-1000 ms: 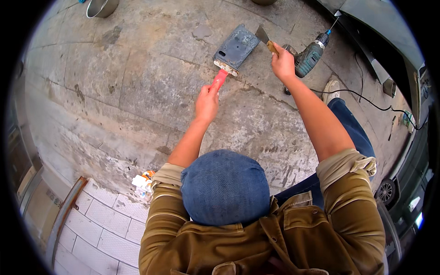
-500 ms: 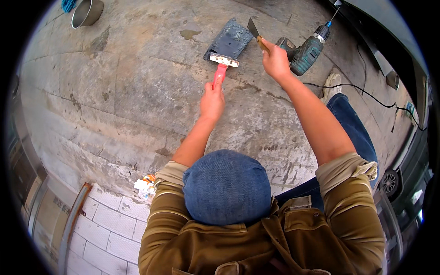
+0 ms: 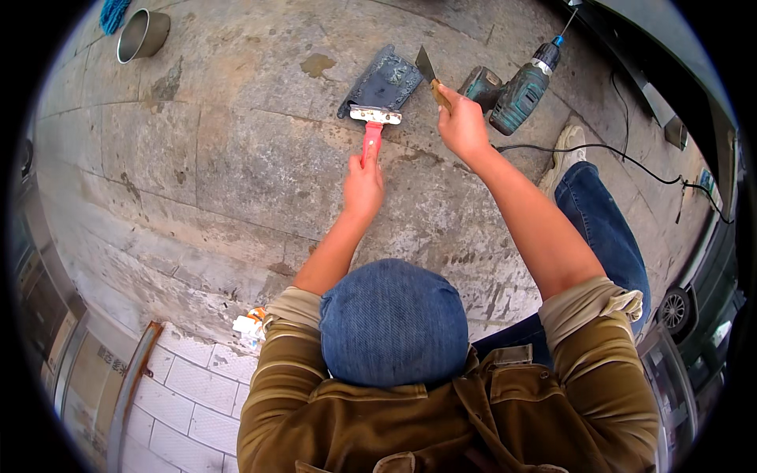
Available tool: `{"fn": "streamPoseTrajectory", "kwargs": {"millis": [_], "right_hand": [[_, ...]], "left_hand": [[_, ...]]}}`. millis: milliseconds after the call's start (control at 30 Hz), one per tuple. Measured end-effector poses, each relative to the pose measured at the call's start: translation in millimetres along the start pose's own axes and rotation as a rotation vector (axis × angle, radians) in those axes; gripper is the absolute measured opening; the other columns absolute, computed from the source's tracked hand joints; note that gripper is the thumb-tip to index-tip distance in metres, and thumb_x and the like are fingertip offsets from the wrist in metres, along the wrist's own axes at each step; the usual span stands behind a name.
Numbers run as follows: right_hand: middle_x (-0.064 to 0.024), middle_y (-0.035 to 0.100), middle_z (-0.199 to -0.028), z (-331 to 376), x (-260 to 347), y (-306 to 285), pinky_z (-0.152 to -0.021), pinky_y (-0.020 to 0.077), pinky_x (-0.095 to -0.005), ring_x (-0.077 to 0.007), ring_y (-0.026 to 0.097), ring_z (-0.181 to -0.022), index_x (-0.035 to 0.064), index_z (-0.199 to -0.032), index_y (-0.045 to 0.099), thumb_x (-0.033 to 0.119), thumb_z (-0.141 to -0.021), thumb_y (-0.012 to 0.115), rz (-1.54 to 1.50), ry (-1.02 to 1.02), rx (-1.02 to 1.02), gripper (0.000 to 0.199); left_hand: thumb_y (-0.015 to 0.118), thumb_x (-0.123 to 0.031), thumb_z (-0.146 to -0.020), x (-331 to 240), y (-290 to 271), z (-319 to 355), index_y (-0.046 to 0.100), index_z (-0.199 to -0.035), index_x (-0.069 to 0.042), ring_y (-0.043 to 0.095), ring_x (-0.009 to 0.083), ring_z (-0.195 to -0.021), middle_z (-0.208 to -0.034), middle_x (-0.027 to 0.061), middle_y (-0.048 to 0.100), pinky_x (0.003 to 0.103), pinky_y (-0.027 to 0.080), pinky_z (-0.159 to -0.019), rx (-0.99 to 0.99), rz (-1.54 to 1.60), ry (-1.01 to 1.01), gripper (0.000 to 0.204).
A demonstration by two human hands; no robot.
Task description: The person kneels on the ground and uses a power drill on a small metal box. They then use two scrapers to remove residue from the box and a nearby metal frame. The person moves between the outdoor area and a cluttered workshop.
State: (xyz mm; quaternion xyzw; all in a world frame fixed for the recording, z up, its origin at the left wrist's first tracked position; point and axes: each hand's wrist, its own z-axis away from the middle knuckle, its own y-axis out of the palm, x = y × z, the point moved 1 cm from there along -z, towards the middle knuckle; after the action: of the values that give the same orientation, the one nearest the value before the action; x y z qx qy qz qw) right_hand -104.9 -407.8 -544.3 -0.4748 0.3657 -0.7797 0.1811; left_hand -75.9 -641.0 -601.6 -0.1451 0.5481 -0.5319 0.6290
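My left hand (image 3: 364,189) is closed round the red handle of a wide scraper (image 3: 372,135), whose pale, riveted head is worn. Against that head, on its far side, is a dark rectangular plate (image 3: 388,79) smeared with grey, lumpy paste. I cannot tell whether the plate is joined to the scraper or lies under it. In my right hand (image 3: 464,126) is a putty knife (image 3: 426,66) with a wooden handle. Its metal blade points up and left, beside the plate's right edge. My fingers wrap round its handle.
A green cordless drill (image 3: 519,98) with a long bit lies right of my right hand. A black cable (image 3: 603,147) crosses the paving near my shoe (image 3: 569,150). A metal pot (image 3: 143,35) and blue cloth (image 3: 115,13) are at the far left. A rusty rail (image 3: 136,388) edges the lower left.
The whole view has shifted slightly. The putty knife's blade is now a little lower in the picture and closer to the plate's right edge. Both hands keep their holds.
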Motion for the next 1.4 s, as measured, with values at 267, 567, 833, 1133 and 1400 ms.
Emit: {"fn": "streamPoseTrajectory", "kwargs": {"millis": [267, 567, 833, 1133, 1400], "right_hand": [[-0.0263, 0.061, -0.106, 49, -5, 19, -0.085, 0.0483, -0.0399, -0.0390, 0.060, -0.097, -0.0021, -0.117, 0.056, 0.001, -0.079, 0.056, -0.115, 0.012, -0.064, 0.039], [-0.0245, 0.062, -0.107, 108, -17, 25, -0.085, 0.0484, -0.0370, -0.0362, 0.061, -0.100, -0.0010, -0.118, 0.055, 0.002, -0.081, 0.056, -0.267, 0.158, -0.005, 0.037], [-0.0208, 0.062, -0.110, 138, -47, 25, -0.086, 0.0478, -0.0358, -0.0335, 0.062, -0.101, 0.0023, -0.119, 0.056, 0.002, -0.080, 0.056, -0.377, 0.356, -0.008, 0.038], [-0.0225, 0.061, -0.109, 85, -22, 31, -0.090, 0.0460, -0.0403, -0.0365, 0.058, -0.102, 0.0037, -0.123, 0.054, 0.003, -0.080, 0.055, -0.044, -0.015, 0.040, 0.043], [-0.0229, 0.061, -0.105, 91, -21, 42, -0.087, 0.0476, -0.0412, -0.0377, 0.059, -0.097, 0.0036, -0.120, 0.057, 0.002, -0.079, 0.056, 0.030, -0.096, 0.140, 0.041]], "left_hand": [[0.056, -0.013, -0.088, 19, -4, 38, 0.044, -0.134, -0.011, 0.059, 0.0353, -0.081, -0.107, 0.0165, 0.049, 0.043, 0.050, -0.068, -0.009, 0.044, 0.018, 0.048], [0.054, -0.015, -0.089, 53, -26, 73, 0.044, -0.135, -0.016, 0.059, 0.0341, -0.083, -0.110, 0.0148, 0.050, 0.043, 0.049, -0.071, 0.050, 0.064, -0.033, 0.046], [0.055, -0.013, -0.088, 60, -41, 92, 0.042, -0.136, -0.017, 0.059, 0.0336, -0.083, -0.107, 0.0142, 0.050, 0.042, 0.050, -0.069, -0.003, 0.055, 0.035, 0.050], [0.055, -0.012, -0.088, 74, -47, 98, 0.048, -0.131, -0.020, 0.060, 0.0313, -0.088, -0.109, 0.0116, 0.053, 0.040, 0.050, -0.071, 0.080, -0.032, 0.017, 0.044], [0.054, -0.013, -0.089, 74, -53, 79, 0.048, -0.131, -0.022, 0.060, 0.0320, -0.089, -0.113, 0.0113, 0.053, 0.041, 0.049, -0.072, 0.156, -0.020, 0.048, 0.043]]}}
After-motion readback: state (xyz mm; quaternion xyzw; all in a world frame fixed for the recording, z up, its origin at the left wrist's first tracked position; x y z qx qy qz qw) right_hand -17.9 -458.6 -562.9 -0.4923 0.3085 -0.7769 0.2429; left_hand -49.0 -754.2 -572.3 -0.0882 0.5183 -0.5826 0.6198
